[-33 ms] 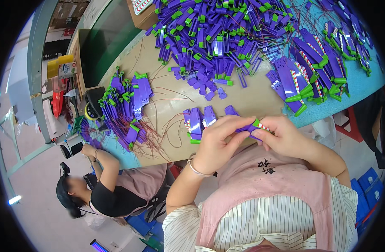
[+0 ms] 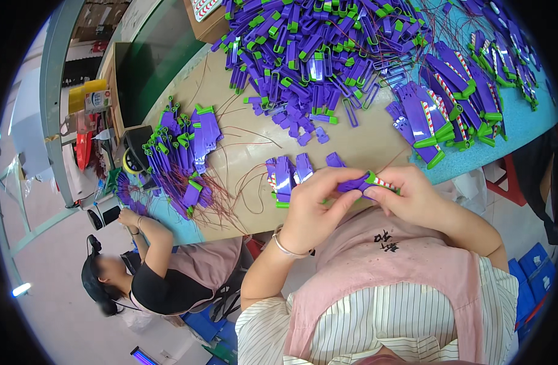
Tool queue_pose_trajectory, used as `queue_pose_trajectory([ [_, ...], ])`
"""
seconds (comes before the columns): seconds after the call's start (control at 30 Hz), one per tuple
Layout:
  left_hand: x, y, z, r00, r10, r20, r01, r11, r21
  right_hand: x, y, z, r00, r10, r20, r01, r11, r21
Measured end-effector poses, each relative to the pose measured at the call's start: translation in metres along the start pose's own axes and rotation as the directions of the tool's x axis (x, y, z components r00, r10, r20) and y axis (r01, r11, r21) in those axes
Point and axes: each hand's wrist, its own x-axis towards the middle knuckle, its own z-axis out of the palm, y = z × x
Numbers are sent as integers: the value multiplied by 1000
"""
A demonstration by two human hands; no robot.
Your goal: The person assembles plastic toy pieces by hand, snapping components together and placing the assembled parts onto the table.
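Observation:
Close in front of my apron, both hands hold one purple plastic part (image 2: 354, 184) with a green end and a red-and-white striped edge. My left hand (image 2: 320, 204) pinches its purple end between thumb and fingers. Thumb and fingers of my right hand (image 2: 409, 196) close on the green and striped end, and the palm side is hidden. A thin red wire (image 2: 393, 160) rises beside the right fingers. Just beyond my left hand, several purple parts (image 2: 284, 177) lie on the brown tabletop (image 2: 248, 155), some with green ends.
A large heap of purple-and-green pieces (image 2: 303, 55) covers the far side. Striped parts (image 2: 425, 115) are piled at the right on a blue surface (image 2: 525, 131). To the left lies a wired bunch (image 2: 175, 146); a co-worker (image 2: 169, 255) sits beyond it.
The held part has turned slightly, and more of its striped edge shows between my hands. My left hand has shifted a little to the left.

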Motion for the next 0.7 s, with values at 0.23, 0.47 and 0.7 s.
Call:
queue_pose_trajectory([
  [0.23, 3, -9, 8, 999, -14, 45, 8, 993, 120, 6, -30, 18, 977, -207, -45, 208, 978, 7],
  [0.47, 21, -17, -58, 971, 159, -176, -182, 975, -125, 8, -5, 8, 907, -371, -199, 343, 925, -165],
  [0.7, 42, -45, -52, 942, 312, -126, -104, 626, 773, 7, -13, 11, 928, -303, -215, 302, 953, -35],
])
